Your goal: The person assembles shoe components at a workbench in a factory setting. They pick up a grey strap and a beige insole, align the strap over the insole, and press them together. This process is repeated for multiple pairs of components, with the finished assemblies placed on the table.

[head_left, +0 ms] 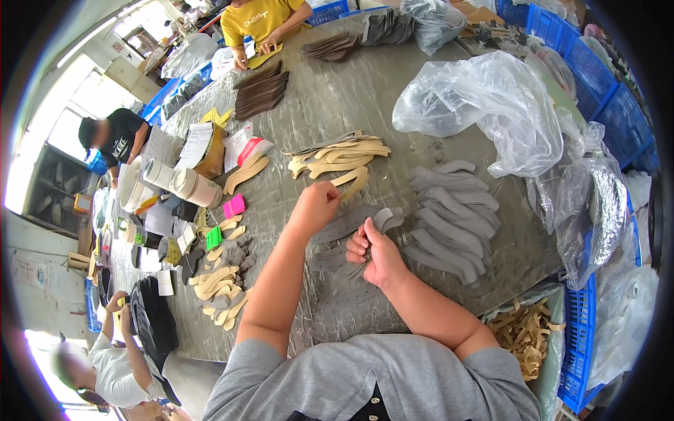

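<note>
Pinched in my left hand (317, 207) is the end of a curved beige strip (357, 185), just in front of a loose stack of beige curved pieces (337, 156). My right hand (380, 258) is closed around grey curved pieces (384, 217), whose upper ends stick out past the thumb; how many it holds is hidden. Under and beside both hands lie flat dark grey pieces (326, 261) on the table. Right of my right hand, grey curved strips (456, 221) are spread in overlapping rows.
Clear plastic bags (484, 105) cover the table's far right. Blue crates (590, 77) line that side. A bin of tan scraps (523, 337) stands at lower right. Small beige and grey pieces (221, 284), white tubs (189, 186) and papers lie left. Other people work around the table.
</note>
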